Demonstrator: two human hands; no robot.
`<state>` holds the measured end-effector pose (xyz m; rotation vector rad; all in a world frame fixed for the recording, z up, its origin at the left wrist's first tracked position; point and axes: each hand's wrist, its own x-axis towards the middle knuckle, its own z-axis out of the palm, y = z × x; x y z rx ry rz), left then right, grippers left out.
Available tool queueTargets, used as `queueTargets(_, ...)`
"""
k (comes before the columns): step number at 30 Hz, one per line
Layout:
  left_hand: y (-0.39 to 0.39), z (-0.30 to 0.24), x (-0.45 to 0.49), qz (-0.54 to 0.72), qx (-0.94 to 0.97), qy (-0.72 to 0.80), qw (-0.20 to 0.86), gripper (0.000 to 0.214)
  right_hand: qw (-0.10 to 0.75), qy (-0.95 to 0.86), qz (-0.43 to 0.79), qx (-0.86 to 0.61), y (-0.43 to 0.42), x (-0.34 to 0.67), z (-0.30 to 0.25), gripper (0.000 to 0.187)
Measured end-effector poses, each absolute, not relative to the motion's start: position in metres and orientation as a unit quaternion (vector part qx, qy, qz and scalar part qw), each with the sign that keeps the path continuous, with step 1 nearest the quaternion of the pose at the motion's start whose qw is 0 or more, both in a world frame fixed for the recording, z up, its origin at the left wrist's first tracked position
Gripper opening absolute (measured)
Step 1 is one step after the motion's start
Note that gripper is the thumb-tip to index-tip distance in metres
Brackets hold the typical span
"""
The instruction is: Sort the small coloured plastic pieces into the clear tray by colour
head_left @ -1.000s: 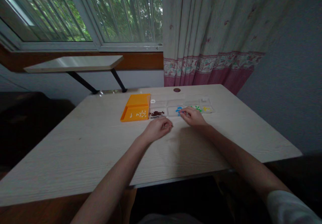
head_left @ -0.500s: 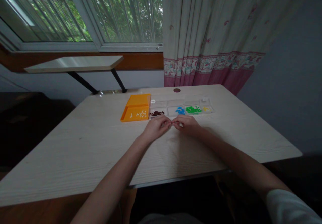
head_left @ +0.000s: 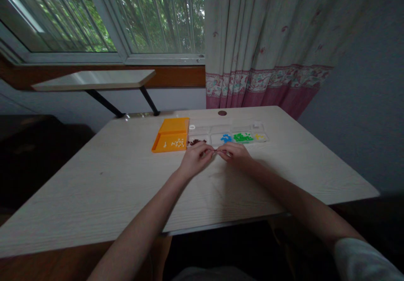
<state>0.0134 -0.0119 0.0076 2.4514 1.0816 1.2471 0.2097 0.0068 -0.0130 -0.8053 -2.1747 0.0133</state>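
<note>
My left hand (head_left: 196, 158) and my right hand (head_left: 235, 154) meet fingertip to fingertip over the pale table, each closed in a pinch. Whatever lies between the fingertips is too small to make out. Just beyond them are clear plastic trays (head_left: 215, 139) with compartments. Dark brown pieces (head_left: 196, 141) lie in the compartment behind my left hand. Blue pieces (head_left: 226, 138), green pieces (head_left: 243, 137) and a few yellow pieces (head_left: 259, 136) sit behind and to the right of my right hand. To the left, an orange tray (head_left: 173, 126) holds small white pieces (head_left: 178, 142).
The wood-grain table (head_left: 126, 184) has a round dark cable hole (head_left: 222, 113) near its back edge. A raised shelf (head_left: 94, 79) on black legs stands at the back left. Behind are a window (head_left: 154, 16) and a curtain (head_left: 246, 33).
Both hands have barely moved; the pinched fingertips are slightly higher in the view than before. The trays and pieces have stayed where they were.
</note>
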Motion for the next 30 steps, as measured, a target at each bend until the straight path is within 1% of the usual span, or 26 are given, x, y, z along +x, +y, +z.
queueTargets(6, -0.015, 0.013, 0.012, 0.475, 0.805, 0.353, 0.048, 0.01, 0.382, -0.864, 0.017, -0.327, 0.006, 0.209, -0.014, 0.014)
queueTargets(15, -0.013, 0.012, 0.01, 0.462, 0.802, 0.376, 0.041, 0.01, 0.354, -0.872, 0.036, -0.336, 0.006, 0.211, -0.015, 0.015)
queueTargets(18, -0.011, 0.01, 0.008, 0.448, 0.788, 0.42, 0.037, 0.013, 0.351, -0.871, 0.047, -0.34, 0.006, 0.211, -0.016, 0.015)
queueTargets(26, 0.001, 0.007, -0.002, 0.401, 0.693, 0.599, 0.016, 0.02, 0.335, -0.873, 0.05, -0.349, 0.004, 0.21, -0.012, 0.014)
queueTargets(30, 0.006, 0.003, -0.007, 0.363, 0.667, 0.65, 0.023, 0.022, 0.334, -0.875, 0.052, -0.346, 0.004, 0.211, -0.012, 0.015)
